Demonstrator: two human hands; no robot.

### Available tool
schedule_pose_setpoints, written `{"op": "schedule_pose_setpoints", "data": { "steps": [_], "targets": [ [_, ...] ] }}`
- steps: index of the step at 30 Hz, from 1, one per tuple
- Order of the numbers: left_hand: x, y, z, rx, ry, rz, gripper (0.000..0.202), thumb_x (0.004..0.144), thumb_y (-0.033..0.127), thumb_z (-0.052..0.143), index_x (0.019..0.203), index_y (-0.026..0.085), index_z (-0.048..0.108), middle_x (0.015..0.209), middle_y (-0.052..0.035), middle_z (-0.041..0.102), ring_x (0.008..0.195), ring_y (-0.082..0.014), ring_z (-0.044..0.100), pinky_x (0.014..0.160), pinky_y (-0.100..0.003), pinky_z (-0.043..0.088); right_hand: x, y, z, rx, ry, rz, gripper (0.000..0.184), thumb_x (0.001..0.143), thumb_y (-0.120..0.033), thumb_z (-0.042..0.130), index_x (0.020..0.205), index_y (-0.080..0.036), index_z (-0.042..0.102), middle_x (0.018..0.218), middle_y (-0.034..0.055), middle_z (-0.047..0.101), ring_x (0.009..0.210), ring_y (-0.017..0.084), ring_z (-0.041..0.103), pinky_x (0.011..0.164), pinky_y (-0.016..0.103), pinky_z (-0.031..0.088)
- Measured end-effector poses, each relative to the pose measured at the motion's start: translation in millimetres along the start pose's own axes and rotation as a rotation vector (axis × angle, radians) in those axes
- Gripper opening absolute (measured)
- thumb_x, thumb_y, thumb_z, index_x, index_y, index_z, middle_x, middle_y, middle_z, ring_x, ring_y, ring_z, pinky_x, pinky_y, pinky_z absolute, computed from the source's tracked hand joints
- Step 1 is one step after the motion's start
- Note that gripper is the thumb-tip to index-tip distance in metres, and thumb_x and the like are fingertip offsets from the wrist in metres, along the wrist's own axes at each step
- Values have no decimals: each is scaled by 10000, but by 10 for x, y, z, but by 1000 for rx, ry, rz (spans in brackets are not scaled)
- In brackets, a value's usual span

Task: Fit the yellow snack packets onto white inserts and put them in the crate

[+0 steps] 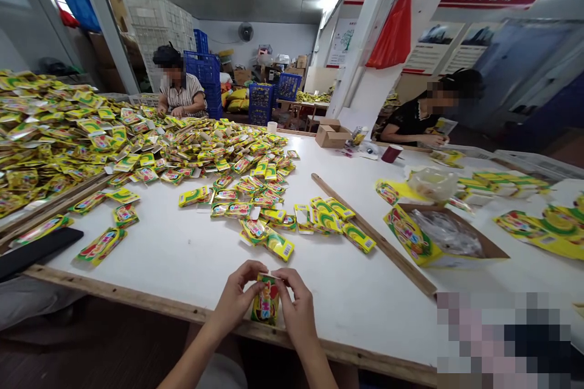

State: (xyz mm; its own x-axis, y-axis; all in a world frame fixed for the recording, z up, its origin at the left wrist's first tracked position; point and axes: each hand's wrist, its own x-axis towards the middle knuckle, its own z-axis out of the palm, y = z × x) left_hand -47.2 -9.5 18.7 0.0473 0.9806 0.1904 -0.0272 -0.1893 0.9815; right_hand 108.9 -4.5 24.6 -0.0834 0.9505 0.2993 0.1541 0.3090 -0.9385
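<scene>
Between my two hands, a small yellow-green printed box [265, 302] stands upright near the table's front edge. My left hand [241, 293] grips its upper left side, thumb on the front face. On the other side, my right hand [294, 301] pinches the upper right corner by the white top flap. Just beyond my hands lies a loose group of similar boxes [279, 244], some with white flaps showing. More of them [228, 209] spread back toward a large heap [59, 127] on the left.
A wooden strip [374, 237] runs diagonally on the white table [191, 273]. To its right stands an open carton [438, 237] holding clear plastic bags. A brown cardboard box [332, 134] and a dark red cup [391, 154] are farther back. Two people [182, 94] [426, 115] sit across the table.
</scene>
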Motion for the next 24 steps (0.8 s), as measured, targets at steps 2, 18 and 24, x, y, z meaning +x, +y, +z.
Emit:
{"op": "schedule_pose_setpoints", "data": {
  "steps": [2, 18, 24],
  "targets": [
    [-19, 38, 7, 71, -7, 21, 144, 823, 305, 630, 893, 182, 654, 930, -67, 669, 926, -223, 627, 845, -336, 496, -21, -27, -7, -23, -33, -33, 145, 858, -304, 593, 889, -222, 708, 920, 53, 665, 882, 210, 628, 756, 289, 515],
    [135, 1, 86, 58, 101, -153, 155, 774, 293, 653, 812, 144, 671, 671, -6, 632, 601, -132, 546, 581, -216, 428, 124, -22, 43, 16, 4, 189, 168, 818, -341, 600, 819, -180, 649, 750, 19, 661, 679, 173, 589, 645, 256, 477],
    [58, 0, 58, 142, 64, -95, 166, 830, 317, 605, 830, 167, 678, 797, -37, 675, 740, -181, 624, 675, -259, 479, 37, 11, -19, 54, -50, 191, 179, 840, -347, 597, 833, -181, 663, 798, 44, 691, 756, 199, 633, 694, 274, 492]
  ]
}}
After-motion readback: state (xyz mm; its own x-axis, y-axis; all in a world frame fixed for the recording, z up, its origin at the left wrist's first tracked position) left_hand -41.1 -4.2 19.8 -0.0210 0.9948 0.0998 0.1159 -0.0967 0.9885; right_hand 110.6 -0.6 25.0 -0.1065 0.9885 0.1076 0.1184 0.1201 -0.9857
